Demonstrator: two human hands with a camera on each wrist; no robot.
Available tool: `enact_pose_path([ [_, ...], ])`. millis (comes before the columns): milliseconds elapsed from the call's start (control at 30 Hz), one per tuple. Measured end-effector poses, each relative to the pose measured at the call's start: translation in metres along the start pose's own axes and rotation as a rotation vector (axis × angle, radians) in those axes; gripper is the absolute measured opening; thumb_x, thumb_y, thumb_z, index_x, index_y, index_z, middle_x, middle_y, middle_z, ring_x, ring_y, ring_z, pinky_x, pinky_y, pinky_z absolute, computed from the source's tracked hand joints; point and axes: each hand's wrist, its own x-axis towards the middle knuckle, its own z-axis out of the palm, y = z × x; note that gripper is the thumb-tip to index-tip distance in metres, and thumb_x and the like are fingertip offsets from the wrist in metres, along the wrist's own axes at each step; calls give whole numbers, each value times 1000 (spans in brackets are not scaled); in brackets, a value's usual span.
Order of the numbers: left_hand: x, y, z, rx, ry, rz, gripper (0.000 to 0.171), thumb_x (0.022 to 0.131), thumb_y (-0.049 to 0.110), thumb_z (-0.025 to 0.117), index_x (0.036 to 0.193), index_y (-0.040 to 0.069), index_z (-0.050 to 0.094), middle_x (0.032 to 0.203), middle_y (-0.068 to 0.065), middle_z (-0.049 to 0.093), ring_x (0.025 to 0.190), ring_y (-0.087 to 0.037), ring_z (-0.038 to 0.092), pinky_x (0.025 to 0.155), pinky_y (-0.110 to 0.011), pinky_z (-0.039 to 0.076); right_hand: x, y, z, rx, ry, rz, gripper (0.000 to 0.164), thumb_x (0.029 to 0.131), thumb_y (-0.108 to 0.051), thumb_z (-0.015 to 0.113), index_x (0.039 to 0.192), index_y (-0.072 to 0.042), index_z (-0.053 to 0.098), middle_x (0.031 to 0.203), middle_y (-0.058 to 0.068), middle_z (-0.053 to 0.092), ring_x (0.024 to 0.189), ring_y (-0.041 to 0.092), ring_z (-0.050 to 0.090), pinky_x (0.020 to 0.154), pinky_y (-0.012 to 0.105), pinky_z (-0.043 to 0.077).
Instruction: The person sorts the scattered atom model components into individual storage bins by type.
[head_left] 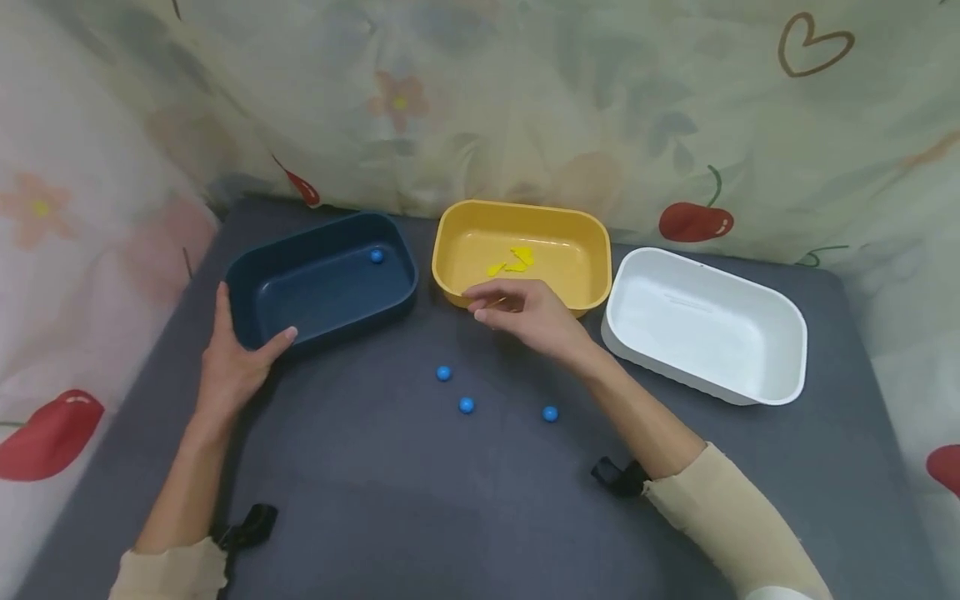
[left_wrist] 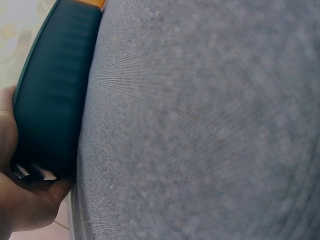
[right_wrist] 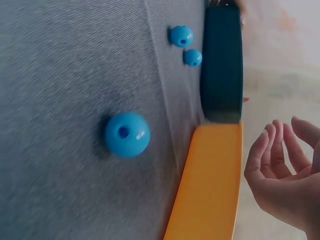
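My left hand grips the near left corner of a dark blue plastic tray, its thumb over the rim and its fingers along the outer end. One blue bead lies in that tray. My right hand hovers over the front rim of a yellow tray, fingers loosely bent. In the right wrist view the thumb stands apart from the fingers with nothing visible between them. Several small yellow pieces lie in the yellow tray. A blue bead with a hole sits on the grey cloth below the right hand.
To the right of the yellow tray stands a white tray. Two more blue beads, one left bead and one nearer bead, lie on the grey table. A patterned curtain hangs behind the trays.
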Motion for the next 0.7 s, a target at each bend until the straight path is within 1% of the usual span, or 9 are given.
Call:
enact_pose_path([
  [167,1,2,0,-19,-10,1,111,88,56,69,157,35,-16,165,-2,-6,148,-45,9,112,-67,15,-12,2,-11,-23,19,30,33,95,-18,69,126,-7,68,109,6,71,102,34,65,86,35,55],
  [400,1,4,1,-29,-9,10,112,88,54,69,157,34,-16,165,-2,-7,148,-43,7,113,-67,14,-34,11,-21,-57,39,75,34,95,-20,70,127,-9,67,112,11,70,100,21,65,88,29,54],
  [567,1,4,0,-35,-24,11,112,87,55,69,156,36,-17,165,-2,-8,148,-44,6,112,-68,13,-47,18,-26,-54,59,99,33,95,-19,70,126,-10,67,113,12,70,100,20,66,87,27,54],
  [700,0,3,-1,-20,-17,4,112,88,55,69,157,34,-17,165,-3,-8,148,-45,7,112,-68,13,-56,23,-28,-70,60,130,36,94,-22,71,128,-11,66,114,14,69,99,19,66,85,26,54],
])
